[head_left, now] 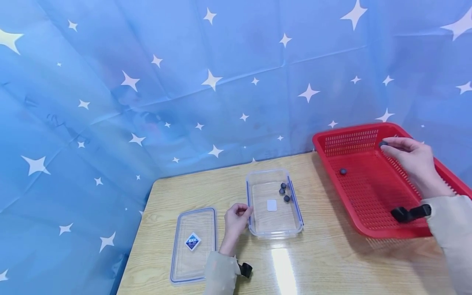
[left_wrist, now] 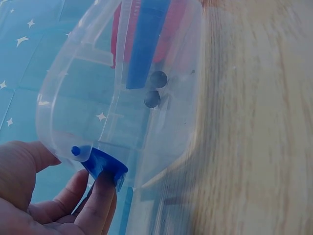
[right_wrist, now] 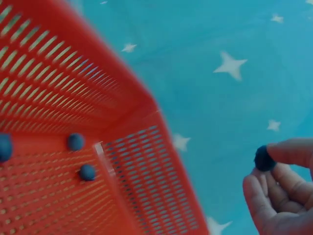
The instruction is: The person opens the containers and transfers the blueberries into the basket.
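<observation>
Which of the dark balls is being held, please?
The dark ball pinched by the right hand; the others lie in the red basket or the clear container.

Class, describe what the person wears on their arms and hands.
The left hand and right hand wear no gloves. Pale cream sleeves cover the forearms, and a small black device juts out beside each cuff.

A wood-grained bench (head_left: 321, 262) is seen laid with three items: a blue-edged lid (head_left: 195, 258) at left, a clear box (head_left: 273, 223) near it, and a red basket (head_left: 368, 196) at right.
</observation>
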`<state>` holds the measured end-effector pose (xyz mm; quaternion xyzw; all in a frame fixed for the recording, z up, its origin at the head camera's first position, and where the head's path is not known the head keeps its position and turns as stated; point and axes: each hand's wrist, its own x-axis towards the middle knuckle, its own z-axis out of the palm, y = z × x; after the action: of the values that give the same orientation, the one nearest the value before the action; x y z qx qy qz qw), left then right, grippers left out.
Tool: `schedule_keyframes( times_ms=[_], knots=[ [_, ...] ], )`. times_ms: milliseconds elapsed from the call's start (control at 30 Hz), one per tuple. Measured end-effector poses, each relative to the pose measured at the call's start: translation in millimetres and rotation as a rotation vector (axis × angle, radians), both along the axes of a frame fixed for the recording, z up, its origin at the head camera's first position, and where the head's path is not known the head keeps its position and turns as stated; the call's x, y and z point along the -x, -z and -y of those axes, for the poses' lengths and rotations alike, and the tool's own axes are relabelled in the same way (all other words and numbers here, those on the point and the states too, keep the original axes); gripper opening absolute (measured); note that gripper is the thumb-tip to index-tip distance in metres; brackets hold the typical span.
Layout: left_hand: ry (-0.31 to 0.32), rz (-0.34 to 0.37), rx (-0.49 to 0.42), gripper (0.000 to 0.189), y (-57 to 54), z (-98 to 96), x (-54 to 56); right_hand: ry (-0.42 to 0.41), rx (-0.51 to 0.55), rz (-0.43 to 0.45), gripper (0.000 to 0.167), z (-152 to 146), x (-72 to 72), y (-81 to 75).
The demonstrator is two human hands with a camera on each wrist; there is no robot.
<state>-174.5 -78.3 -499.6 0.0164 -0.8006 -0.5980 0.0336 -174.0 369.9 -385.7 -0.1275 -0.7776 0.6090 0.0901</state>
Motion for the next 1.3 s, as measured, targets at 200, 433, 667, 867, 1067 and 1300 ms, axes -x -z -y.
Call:
schedule_keyframes(
  times_ms=[200, 433, 667, 867, 1067, 1300],
  knots=[
    [0.008, 0.014, -0.009, 0.014, 0.8, 0.2, 0.3, -0.033, 0.077, 0.01, 0.027, -5, 11.4, 15.3],
    [0.015, 0.012, -0.01, 0.013, 1.6, 0.0, 0.1, -0.05, 0.229, -0.019, 0.022, -13, 19.1, 31.8],
    [0.018, -0.002, -0.022, 0.014, 0.6, 0.4, -0.3, -0.074, 0.402, -0.113, 0.017, -10, 20.6, 39.1],
    [0.016, -0.029, -0.032, 0.015, 0.1, 0.7, 0.6, -0.072, 0.45, -0.146, 0.017, -9, 22.6, 38.8],
    [0.013, 0.011, -0.024, 0.012, -6.7, -1.6, -1.5, -0.051, 0.445, -0.151, 0.016, -7, 20.2, 35.7],
    [0.01, 0.024, -0.019, 0.011, -10.5, -2.4, -3.0, -0.066, 0.625, -0.213, 0.016, 6, 13.5, 18.2]
  ],
)
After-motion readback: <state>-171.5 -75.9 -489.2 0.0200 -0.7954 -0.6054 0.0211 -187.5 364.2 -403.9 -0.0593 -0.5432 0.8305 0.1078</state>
